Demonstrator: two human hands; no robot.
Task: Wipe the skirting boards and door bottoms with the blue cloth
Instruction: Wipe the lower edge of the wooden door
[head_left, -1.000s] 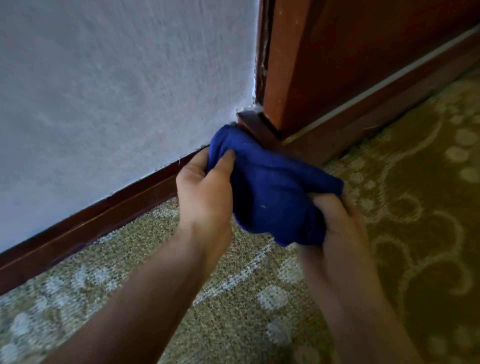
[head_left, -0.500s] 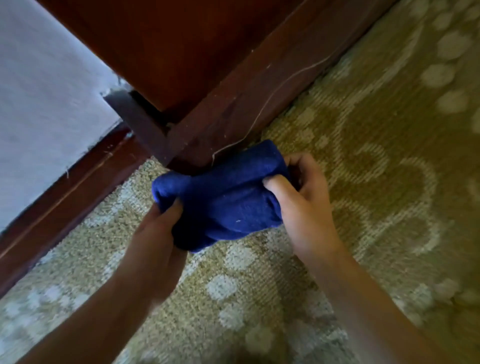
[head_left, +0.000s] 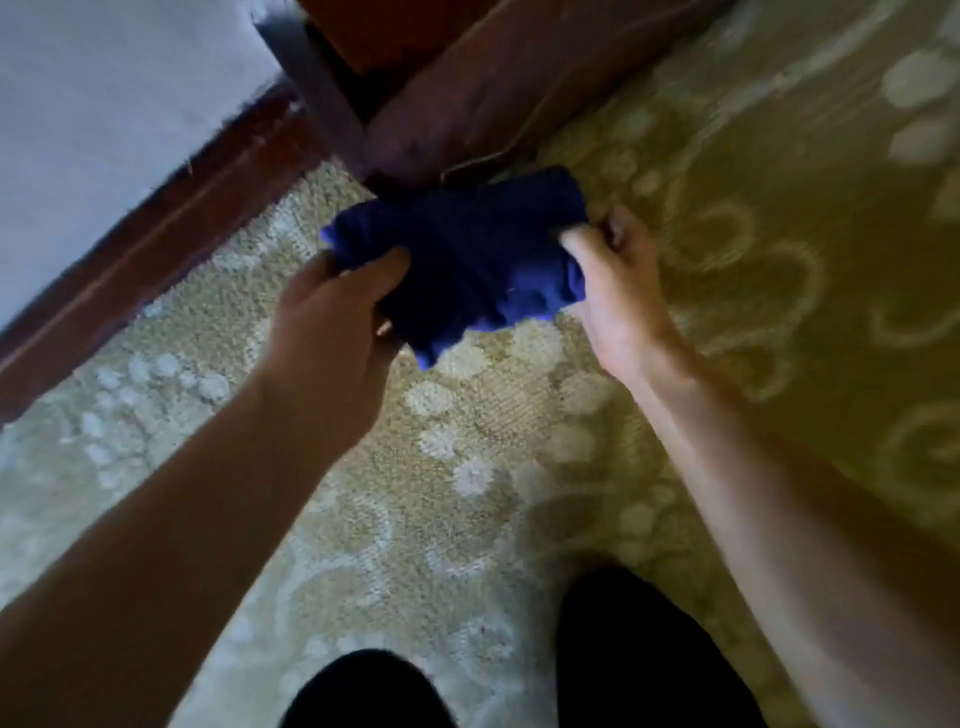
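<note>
Pulled back a little from the wooden corner since half a second ago, with more floor and two dark shapes now showing at the bottom edge. Bunched blue cloth (head_left: 467, 260) stretched between both hands, held just above the carpet (head_left: 467, 467) and just short of the base of the door frame (head_left: 441, 124); whether touching the wood cannot be told through the blur. Left hand (head_left: 332, 322) gripping the near left end of the cloth, thumb laid over the top fold, fingers curled under and out of sight. Right hand (head_left: 618, 291) pinching the right end, thumb on the near side, fingers wrapped round the far edge. Loose corner of cloth hanging down between the two hands. Beyond the left hand, dark skirting board (head_left: 156, 244) running along the foot of a pale wall (head_left: 104, 104), meeting the frame just past the cloth. Beyond the right hand, patterned green-gold carpet with pale swirls. Nearer than both forearms, two black shapes (head_left: 649, 649), probably legs or feet, too blurred to tell.
</note>
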